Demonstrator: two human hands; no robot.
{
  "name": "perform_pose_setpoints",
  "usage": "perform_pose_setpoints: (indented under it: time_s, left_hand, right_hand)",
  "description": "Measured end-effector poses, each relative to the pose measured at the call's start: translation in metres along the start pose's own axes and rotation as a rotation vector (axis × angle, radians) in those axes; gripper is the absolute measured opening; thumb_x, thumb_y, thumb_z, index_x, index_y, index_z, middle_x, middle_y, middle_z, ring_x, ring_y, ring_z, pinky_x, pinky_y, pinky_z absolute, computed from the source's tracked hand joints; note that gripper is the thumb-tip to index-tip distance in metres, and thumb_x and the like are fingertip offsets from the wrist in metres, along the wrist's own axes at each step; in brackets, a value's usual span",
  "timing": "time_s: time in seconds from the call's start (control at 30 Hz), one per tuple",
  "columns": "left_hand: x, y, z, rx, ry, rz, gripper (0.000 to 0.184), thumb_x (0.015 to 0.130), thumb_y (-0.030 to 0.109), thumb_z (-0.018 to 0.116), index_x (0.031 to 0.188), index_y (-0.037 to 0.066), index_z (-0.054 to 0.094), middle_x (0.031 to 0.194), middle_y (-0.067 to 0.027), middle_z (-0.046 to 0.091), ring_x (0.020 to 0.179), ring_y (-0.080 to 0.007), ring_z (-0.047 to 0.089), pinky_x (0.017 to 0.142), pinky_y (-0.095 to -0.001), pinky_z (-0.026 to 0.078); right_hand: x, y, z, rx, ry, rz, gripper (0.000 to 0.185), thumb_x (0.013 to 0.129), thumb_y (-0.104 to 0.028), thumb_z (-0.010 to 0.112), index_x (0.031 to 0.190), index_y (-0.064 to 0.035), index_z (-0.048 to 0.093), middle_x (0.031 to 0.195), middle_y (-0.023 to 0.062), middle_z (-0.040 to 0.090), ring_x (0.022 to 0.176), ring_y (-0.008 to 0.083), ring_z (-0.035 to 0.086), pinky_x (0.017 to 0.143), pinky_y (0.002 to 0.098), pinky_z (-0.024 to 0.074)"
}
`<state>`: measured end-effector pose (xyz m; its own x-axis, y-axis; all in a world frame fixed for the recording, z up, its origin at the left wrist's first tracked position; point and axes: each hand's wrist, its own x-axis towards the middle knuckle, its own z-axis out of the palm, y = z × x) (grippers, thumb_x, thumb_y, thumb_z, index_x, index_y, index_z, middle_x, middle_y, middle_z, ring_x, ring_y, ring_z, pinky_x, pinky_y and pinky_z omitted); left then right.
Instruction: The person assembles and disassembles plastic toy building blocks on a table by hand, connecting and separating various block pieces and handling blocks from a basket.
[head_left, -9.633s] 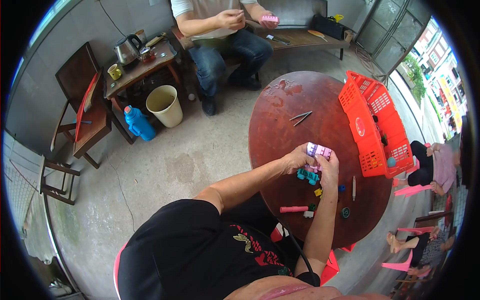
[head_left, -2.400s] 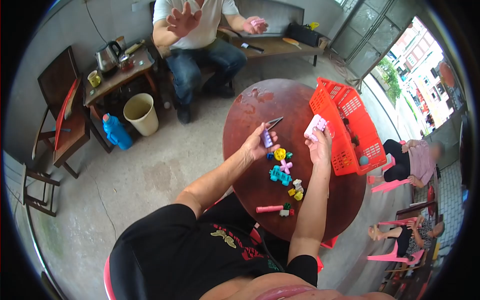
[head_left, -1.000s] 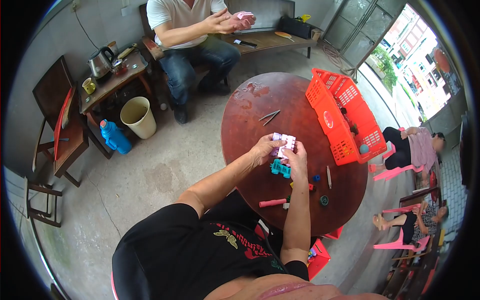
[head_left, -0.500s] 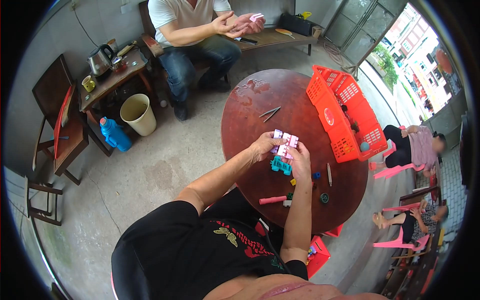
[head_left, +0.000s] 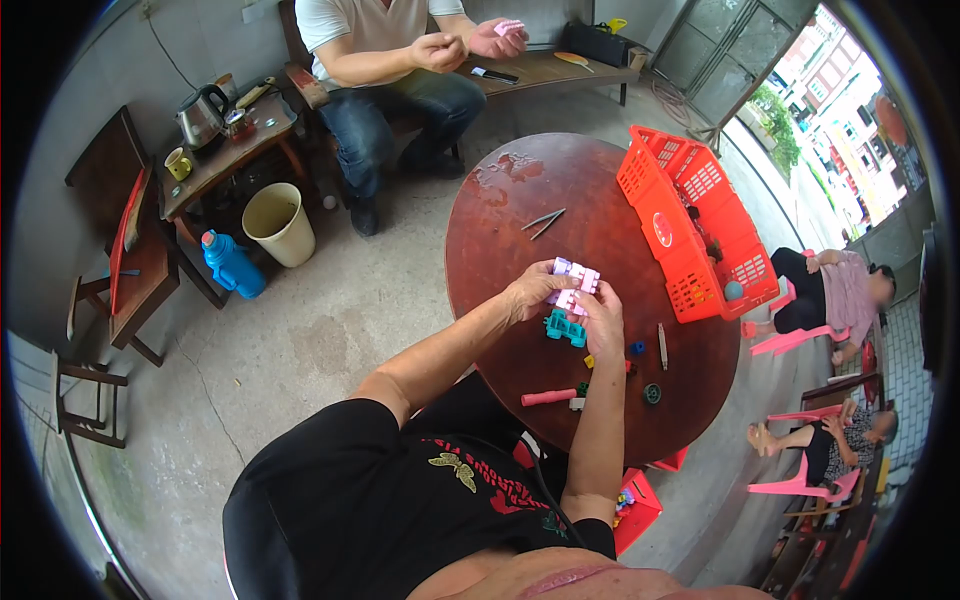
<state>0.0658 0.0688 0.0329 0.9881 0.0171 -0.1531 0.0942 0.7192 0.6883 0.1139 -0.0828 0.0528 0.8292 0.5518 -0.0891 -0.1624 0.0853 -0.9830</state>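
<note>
My left hand (head_left: 533,289) and my right hand (head_left: 603,318) are both closed on a cluster of pink and lilac toy building blocks (head_left: 580,278) above the round table. A teal toy base with wheels (head_left: 565,329) shows just beneath the cluster; I cannot tell whether it is joined on or lies on the table. Near my right forearm lie a pink stick-shaped piece (head_left: 548,398), a blue block (head_left: 637,348), a dark green round piece (head_left: 652,394) and slim tweezers (head_left: 662,347). My fingers partly cover the blocks.
A red plastic crate (head_left: 690,235) with parts inside stands on the table's (head_left: 590,190) right side. Open tweezers (head_left: 543,223) lie farther back. A seated person (head_left: 385,60) opposite holds a small pink block piece (head_left: 508,28). A red bin (head_left: 640,510) stands below the table edge.
My hands stay on the blocks, which have tilted slightly. The person opposite has drawn the fingers of one hand together and lowered it a little. The whole view has shifted slightly.
</note>
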Motion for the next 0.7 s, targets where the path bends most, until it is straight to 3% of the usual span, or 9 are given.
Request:
perform_pose_setpoints:
  time_s: [0.17, 0.23, 0.3, 0.43, 0.5, 0.57, 0.6, 0.67, 0.7]
  left_hand:
    - [0.002, -0.009, 0.006, 0.036, -0.143, 0.084, 0.028, 0.081, 0.001, 0.064, 0.108, 0.004, 0.057, 0.098, -0.0083, 0.065, 0.085, -0.0203, 0.064, 0.076, -0.0355, 0.055]
    - [-0.005, -0.015, 0.022, 0.075, -0.147, 0.058, 0.03, 0.084, 0.007, 0.065, 0.112, 0.001, 0.056, 0.102, -0.0084, 0.064, 0.094, -0.0202, 0.063, 0.086, -0.0357, 0.05]
    - [-0.016, -0.027, 0.037, 0.092, -0.189, -0.048, 0.033, 0.086, 0.01, 0.064, 0.116, 0.003, 0.055, 0.106, -0.0077, 0.063, 0.099, -0.0192, 0.061, 0.09, -0.0355, 0.048]
    - [-0.027, -0.056, 0.072, 0.072, -0.241, -0.127, 0.042, 0.088, 0.016, 0.064, 0.124, 0.004, 0.049, 0.116, -0.0073, 0.058, 0.11, -0.021, 0.056, 0.094, -0.0372, 0.045]
    - [-0.033, -0.07, 0.089, 0.007, -0.238, -0.133, 0.043, 0.088, 0.012, 0.063, 0.127, 0.004, 0.047, 0.119, -0.0094, 0.058, 0.11, -0.0231, 0.057, 0.096, -0.0384, 0.045]
    - [-0.033, -0.09, 0.105, -0.068, -0.336, -0.198, 0.042, 0.089, 0.016, 0.062, 0.127, 0.004, 0.047, 0.121, -0.0101, 0.057, 0.111, -0.0235, 0.056, 0.098, -0.0395, 0.044]
    - [-0.031, -0.103, 0.109, -0.054, -0.317, -0.238, 0.04, 0.091, 0.019, 0.061, 0.125, 0.003, 0.048, 0.119, -0.0104, 0.058, 0.112, -0.0233, 0.056, 0.098, -0.0388, 0.043]
    - [-0.032, -0.123, 0.116, -0.042, -0.337, -0.365, 0.039, 0.092, 0.018, 0.058, 0.126, 0.001, 0.048, 0.119, -0.0107, 0.059, 0.112, -0.023, 0.056, 0.098, -0.0375, 0.042]
    - [-0.034, -0.134, 0.131, 0.017, -0.366, -0.31, 0.038, 0.092, 0.017, 0.058, 0.126, 0.002, 0.048, 0.121, -0.0112, 0.057, 0.113, -0.0233, 0.055, 0.098, -0.0377, 0.043]
  right_hand:
    - [-0.018, -0.011, 0.009, -0.239, 0.054, -0.153, 0.035, 0.074, -0.004, 0.067, 0.107, -0.003, 0.056, 0.094, 0.0055, 0.062, 0.078, 0.012, 0.06, 0.065, 0.0256, 0.0512]
    - [-0.03, -0.001, 0.002, -0.447, 0.219, -0.279, 0.037, 0.072, -0.005, 0.069, 0.106, -0.003, 0.055, 0.094, 0.0072, 0.062, 0.081, 0.0144, 0.06, 0.07, 0.0293, 0.0508]
    - [-0.05, 0.001, -0.013, -0.367, 0.237, -0.346, 0.04, 0.07, -0.008, 0.072, 0.105, -0.0024, 0.054, 0.094, 0.009, 0.062, 0.086, 0.0154, 0.06, 0.076, 0.0312, 0.0496]
    - [-0.09, -0.007, -0.052, -0.252, 0.241, -0.272, 0.045, 0.068, -0.012, 0.075, 0.107, -0.0028, 0.054, 0.097, 0.0088, 0.062, 0.089, 0.0143, 0.059, 0.079, 0.0311, 0.0489]
    - [-0.106, -0.007, -0.069, -0.228, 0.298, -0.307, 0.052, 0.066, -0.013, 0.075, 0.111, -0.0037, 0.052, 0.097, 0.0111, 0.061, 0.09, 0.0187, 0.061, 0.079, 0.0323, 0.0492]
    - [-0.124, -0.003, -0.08, -0.568, 0.36, -0.546, 0.06, 0.064, -0.015, 0.076, 0.115, -0.0035, 0.049, 0.098, 0.0163, 0.06, 0.093, 0.029, 0.062, 0.08, 0.0369, 0.0495]
    - [-0.139, -0.01, -0.084, -0.63, 0.445, -0.4, 0.064, 0.062, -0.018, 0.079, 0.116, -0.0018, 0.048, 0.101, 0.0185, 0.06, 0.096, 0.0321, 0.061, 0.084, 0.0376, 0.0481]
    - [-0.149, 0.012, -0.107, -0.548, 0.507, -0.39, 0.058, 0.063, -0.018, 0.078, 0.112, -0.0027, 0.051, 0.099, 0.0169, 0.062, 0.095, 0.0292, 0.062, 0.082, 0.0369, 0.0487]
    - [-0.166, 0.002, -0.116, -0.508, 0.487, -0.326, 0.057, 0.065, -0.019, 0.078, 0.112, -0.003, 0.051, 0.097, 0.0165, 0.062, 0.094, 0.0284, 0.063, 0.081, 0.0364, 0.0491]
